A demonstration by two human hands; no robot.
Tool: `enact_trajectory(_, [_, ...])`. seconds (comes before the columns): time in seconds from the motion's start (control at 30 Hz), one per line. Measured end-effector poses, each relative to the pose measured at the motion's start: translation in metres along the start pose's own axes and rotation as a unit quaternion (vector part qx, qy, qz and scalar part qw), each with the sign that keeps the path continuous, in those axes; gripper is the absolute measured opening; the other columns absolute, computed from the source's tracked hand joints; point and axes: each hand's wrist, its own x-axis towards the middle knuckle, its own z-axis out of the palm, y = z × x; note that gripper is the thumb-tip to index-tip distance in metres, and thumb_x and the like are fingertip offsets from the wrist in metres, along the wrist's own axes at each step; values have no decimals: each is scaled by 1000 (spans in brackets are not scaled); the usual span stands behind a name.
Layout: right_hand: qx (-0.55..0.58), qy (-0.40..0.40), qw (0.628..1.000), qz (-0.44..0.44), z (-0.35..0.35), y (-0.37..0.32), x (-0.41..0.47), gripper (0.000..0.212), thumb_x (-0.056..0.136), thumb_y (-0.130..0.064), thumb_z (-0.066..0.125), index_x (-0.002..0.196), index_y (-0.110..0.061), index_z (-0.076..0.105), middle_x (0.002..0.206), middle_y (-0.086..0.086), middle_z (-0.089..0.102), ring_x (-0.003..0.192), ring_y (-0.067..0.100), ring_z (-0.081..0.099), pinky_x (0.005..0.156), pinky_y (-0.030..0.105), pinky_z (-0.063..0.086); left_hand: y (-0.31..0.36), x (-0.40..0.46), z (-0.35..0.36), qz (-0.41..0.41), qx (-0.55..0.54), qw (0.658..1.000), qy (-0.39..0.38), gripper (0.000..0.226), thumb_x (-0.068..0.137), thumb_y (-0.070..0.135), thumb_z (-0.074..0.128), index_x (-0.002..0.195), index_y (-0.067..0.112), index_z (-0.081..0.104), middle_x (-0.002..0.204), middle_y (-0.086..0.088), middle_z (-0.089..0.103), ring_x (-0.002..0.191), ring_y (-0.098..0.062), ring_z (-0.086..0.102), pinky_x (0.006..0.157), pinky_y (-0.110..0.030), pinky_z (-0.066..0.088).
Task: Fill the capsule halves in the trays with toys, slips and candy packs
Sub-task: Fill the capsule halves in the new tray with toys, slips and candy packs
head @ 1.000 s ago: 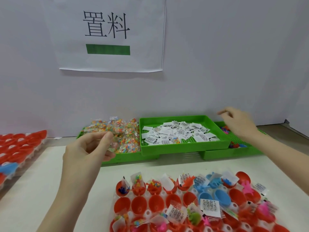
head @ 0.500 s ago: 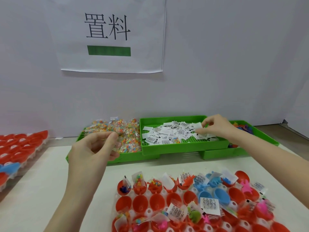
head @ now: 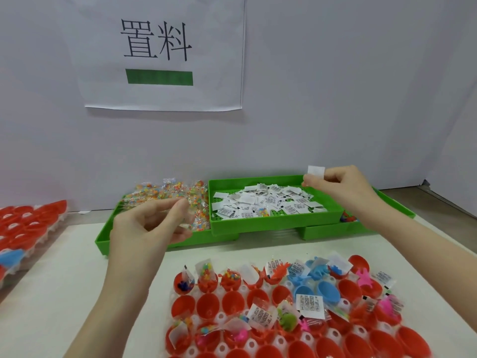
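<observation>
I see the right hand (head: 340, 188) has come up from the green tray (head: 273, 222) pinching one white slip (head: 316, 170) (so a capsule half (head: 209, 306) near me gets it next), while the left hand (head: 147, 226) still curls near the candy packs (head: 170, 192), holding what I cannot tell.

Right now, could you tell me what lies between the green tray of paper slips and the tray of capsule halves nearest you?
In the head view, only bare white tabletop lies between the slip tray and the capsule tray.
</observation>
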Motion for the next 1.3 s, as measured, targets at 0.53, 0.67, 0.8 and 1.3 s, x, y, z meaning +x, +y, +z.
enact_trajectory(0.53, [197,-150,967,-54,-29,-34,-141,29,71,-38,53,64,-18,74,68,-5,71,66,-6,61,64,6,44,47,-96,92,-115,-31,942,-314,17,86,25,60,72,28,69,83,-5,73,68,-6,69,68,-15,54])
enact_trajectory(0.67, [129,-82,985,-83,-42,-24,-151,30,67,-44,56,92,-36,70,71,-25,65,83,18,67,67,22,51,53,-104,103,-170,-88,930,-313,18,83,8,64,72,17,75,74,-6,72,62,-10,67,67,-17,55])
enact_trajectory(0.8, [61,-16,993,-97,-55,-17,-156,56,61,-50,60,115,-35,56,50,-6,36,46,3,37,51,8,34,55,-112,111,-208,-89,922,-314,15,79,3,67,68,13,73,67,-8,71,57,-14,67,60,-15,54])
enact_trajectory(1.3, [297,-101,949,17,-72,14,-177,23,91,-11,37,99,-18,57,69,-5,66,61,0,53,57,10,41,26,-138,119,-139,77,930,-333,26,87,8,61,66,23,62,65,9,60,52,0,63,63,-6,49])
